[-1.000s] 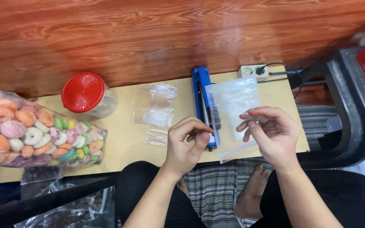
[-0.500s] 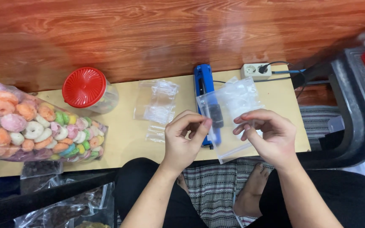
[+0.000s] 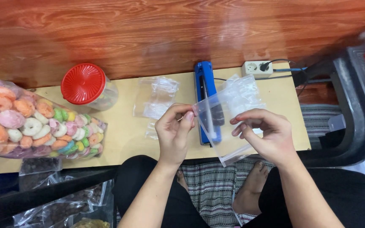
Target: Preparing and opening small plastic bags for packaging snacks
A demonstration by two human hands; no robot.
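Two bare hands meet over the near edge of the tabletop [image 3: 119,139], both working one clear plastic bag [image 3: 227,126]. Nearest of all, below the edge, the person's crossed legs and bare feet rest on a striped mat [image 3: 216,181]. The left hand [image 3: 175,133] has its thumb and fingers pinched together on the bag's upper left corner, which keeps the thin film taut rather than letting it sag. The right hand [image 3: 267,135] curls its fingers closed on the bag's right edge, so the sheet hangs tilted between the two grips, its lower corner dipping past the tabletop's near edge. Held this way, the bag stays up off the surface, in front of a blue heat sealer [image 3: 204,80] that lies lengthwise just behind it, close enough to reach without shifting.

Left of the hands, a few more empty clear bags [image 3: 155,97] lie flat in a loose pile, near at hand. Farther left, a big transparent sack of coloured ring-shaped snacks [image 3: 30,122] rests on its side, overhanging the left end. Behind it stands a jar with a red lid [image 3: 83,83]. At the far right edge sits a white power strip [image 3: 256,67] with a black plug in it, against the reddish wooden wall [image 3: 170,29].
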